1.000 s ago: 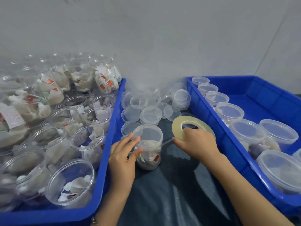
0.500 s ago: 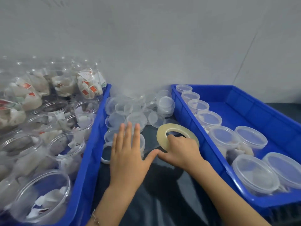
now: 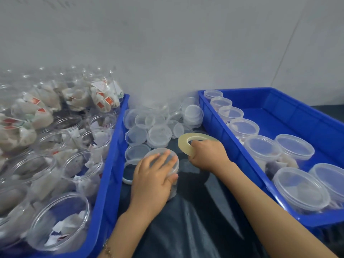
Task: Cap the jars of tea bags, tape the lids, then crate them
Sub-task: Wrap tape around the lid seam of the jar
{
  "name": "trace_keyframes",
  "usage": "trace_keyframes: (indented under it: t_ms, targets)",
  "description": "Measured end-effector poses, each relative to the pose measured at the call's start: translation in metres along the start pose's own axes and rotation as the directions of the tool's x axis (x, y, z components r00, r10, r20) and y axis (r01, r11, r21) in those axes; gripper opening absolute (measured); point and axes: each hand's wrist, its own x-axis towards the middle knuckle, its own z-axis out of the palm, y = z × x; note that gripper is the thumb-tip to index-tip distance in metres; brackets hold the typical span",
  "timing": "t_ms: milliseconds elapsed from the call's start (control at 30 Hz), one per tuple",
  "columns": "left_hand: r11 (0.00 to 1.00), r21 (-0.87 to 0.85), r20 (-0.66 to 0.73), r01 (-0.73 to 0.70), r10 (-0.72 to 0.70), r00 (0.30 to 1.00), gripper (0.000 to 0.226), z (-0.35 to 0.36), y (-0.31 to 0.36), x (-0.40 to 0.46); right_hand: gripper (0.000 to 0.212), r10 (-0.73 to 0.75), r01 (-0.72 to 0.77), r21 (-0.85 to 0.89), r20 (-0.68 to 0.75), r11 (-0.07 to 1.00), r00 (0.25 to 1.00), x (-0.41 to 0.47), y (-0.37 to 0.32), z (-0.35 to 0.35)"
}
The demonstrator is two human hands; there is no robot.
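A clear jar [image 3: 173, 169] with tea bags inside and a lid on it stands on the dark sheet between two blue crates. My left hand [image 3: 152, 177] lies over its lid, fingers spread across the top and thumb curled round the right side. Just to the right, my right hand [image 3: 208, 155] grips a yellowish tape roll [image 3: 197, 135], fingers hooked through its hole, roll tilted up. The left crate [image 3: 111, 164] holds several uncapped jars [image 3: 61, 218] of tea bags. The right crate [image 3: 232, 155] holds several capped jars [image 3: 299, 189].
A heap of loose clear lids [image 3: 158, 133] lies behind the hands, between the crates and against the grey wall. The far right half of the right crate shows bare blue floor [image 3: 290, 125]. Dark plastic sheet [image 3: 195, 220] covers the table in front.
My left hand moved from the jar's side onto its lid, pressed flat, and now wraps over the top. My right hand kept hold of the tape roll. The camera view shifted.
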Motion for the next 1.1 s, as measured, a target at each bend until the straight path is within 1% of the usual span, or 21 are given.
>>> trace_keyframes:
  t_ms: [67, 133, 200, 300, 367, 433, 500, 567, 600, 633, 733, 767, 800, 833, 900, 967, 1033, 1100]
  targets:
    - [0.999, -0.044, -0.019, 0.009, -0.010, 1.000, 0.044, 0.000, 0.004, -0.004, 0.016, -0.026, 0.026, 0.013, -0.006, 1.000, 1.000, 0.005, -0.002, 0.003]
    - [0.997, -0.072, -0.024, -0.013, 0.012, 1.000, 0.043, 0.000, 0.006, -0.005, 0.025, -0.061, 0.061, -0.002, -0.033, 0.998, 0.998, 0.008, -0.004, 0.005]
    - [0.990, -0.138, -0.020, -0.031, 0.028, 0.999, 0.046, -0.003, 0.003, -0.004, 0.030, -0.089, 0.089, -0.009, -0.049, 0.996, 0.995, 0.009, -0.008, 0.009]
    - [0.973, -0.229, 0.035, -0.003, 0.011, 0.999, 0.053, -0.007, -0.003, -0.002, 0.024, -0.131, 0.131, 0.012, 0.001, 0.991, 0.991, 0.012, -0.023, 0.014]
    - [0.960, -0.280, 0.049, 0.014, 0.000, 0.999, 0.053, -0.010, -0.003, -0.001, 0.019, -0.121, 0.118, 0.080, 0.033, 0.990, 0.992, 0.013, -0.030, 0.016]
    - [0.951, -0.309, 0.054, 0.034, -0.018, 0.998, 0.053, -0.012, -0.001, -0.001, 0.019, -0.108, 0.105, 0.081, 0.036, 0.991, 0.993, 0.013, -0.033, 0.015]
    - [0.968, -0.248, 0.069, 0.033, -0.016, 0.997, 0.047, -0.014, 0.002, 0.000, 0.025, -0.117, 0.117, 0.024, 0.015, 0.993, 0.993, 0.013, -0.032, 0.014]
    - [0.999, -0.044, 0.109, 0.010, -0.005, 0.994, 0.041, -0.013, 0.005, 0.003, 0.030, -0.123, 0.123, -0.005, -0.004, 0.992, 0.992, 0.011, -0.032, 0.012]
    - [0.998, 0.068, 0.123, 0.001, -0.009, 0.992, 0.040, -0.011, 0.008, 0.006, 0.031, -0.121, 0.121, 0.006, -0.006, 0.993, 0.993, 0.010, -0.032, 0.010]
    - [0.989, 0.151, 0.130, 0.001, -0.020, 0.991, 0.042, -0.009, 0.012, 0.010, 0.031, -0.116, 0.116, 0.030, -0.006, 0.993, 0.993, 0.009, -0.031, 0.010]
    - [0.959, 0.269, 0.126, 0.090, -0.128, 0.984, 0.081, 0.001, 0.023, 0.021, 0.034, -0.108, 0.105, 0.089, 0.035, 0.990, 0.994, 0.006, -0.028, 0.008]
    - [0.944, 0.304, 0.143, 0.128, -0.179, 0.973, 0.088, 0.005, 0.023, 0.024, 0.040, -0.107, 0.101, 0.099, 0.059, 0.990, 0.993, 0.004, -0.025, 0.008]
    - [0.927, 0.343, 0.163, 0.154, -0.220, 0.962, 0.089, 0.009, 0.020, 0.025, 0.045, -0.101, 0.092, 0.115, 0.080, 0.989, 0.992, 0.002, -0.022, 0.008]
    - [0.910, 0.384, 0.173, 0.156, -0.237, 0.956, 0.086, 0.012, 0.017, 0.026, 0.048, -0.090, 0.077, 0.135, 0.093, 0.988, 0.992, 0.000, -0.019, 0.008]
    - [0.896, 0.423, 0.172, 0.134, -0.224, 0.959, 0.076, 0.014, 0.012, 0.025, 0.047, -0.067, 0.053, 0.148, 0.088, 0.988, 0.994, -0.003, -0.014, 0.009]
    - [0.908, 0.403, 0.167, 0.119, -0.200, 0.965, 0.071, 0.015, 0.010, 0.025, 0.044, -0.077, 0.072, 0.127, 0.037, 0.989, 0.996, -0.003, -0.009, 0.008]
    - [0.921, 0.376, 0.179, 0.103, -0.181, 0.967, 0.069, 0.015, 0.009, 0.024, 0.039, -0.139, 0.141, 0.098, -0.029, 0.985, 0.990, -0.003, -0.004, 0.004]
    - [0.934, 0.348, 0.205, 0.079, -0.158, 0.966, 0.067, 0.013, 0.007, 0.023, 0.030, -0.222, 0.230, 0.050, -0.133, 0.972, 0.966, -0.006, 0.002, 0.002]
